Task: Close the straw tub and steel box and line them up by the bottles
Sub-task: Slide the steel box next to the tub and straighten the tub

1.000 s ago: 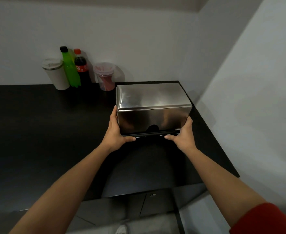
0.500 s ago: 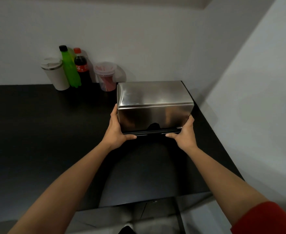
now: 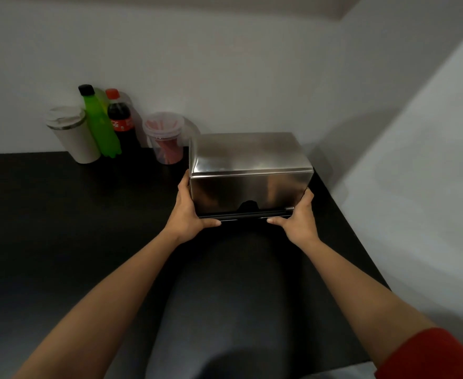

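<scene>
The steel box (image 3: 249, 170) stands closed on the black counter (image 3: 60, 228), near the back right corner. My left hand (image 3: 189, 212) grips its lower left front corner and my right hand (image 3: 297, 217) its lower right front corner. Just left of the box, close to the back wall, stands the clear straw tub (image 3: 166, 138) with its lid on and red straws inside. Left of the tub are a cola bottle (image 3: 122, 121) and a green bottle (image 3: 99, 121).
A white tumbler (image 3: 71, 135) with a lid stands at the left end of the row. White walls close off the counter at the back and on the right. The counter's front edge is near my elbows.
Both hands have pushed the steel box a little farther back toward the wall, closer to the straw tub. My grip on its front corners is the same.
</scene>
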